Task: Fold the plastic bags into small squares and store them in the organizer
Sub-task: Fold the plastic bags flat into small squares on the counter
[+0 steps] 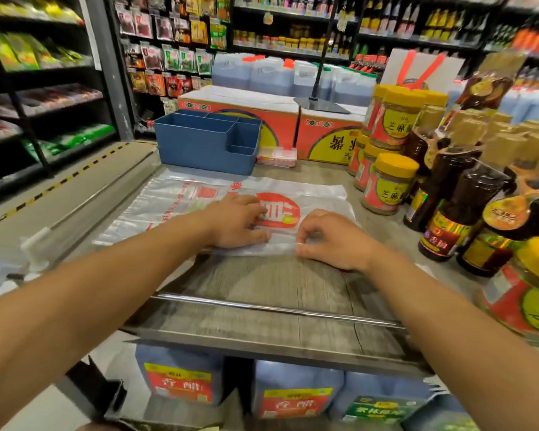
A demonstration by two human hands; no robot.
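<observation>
Both bare forearms extended forward from the lower corners of the view, converging toward the centre. Left hand (237, 222) laid palm down, fingers straight and together, pointing right, thumb stretched along the near side, pressing flat. Right hand (333, 241) set just beside it and apart from it, knuckles raised, fingers curled inward, fingertips (302, 244) and thumb drawn together in a pinch at the near edge beneath.
</observation>
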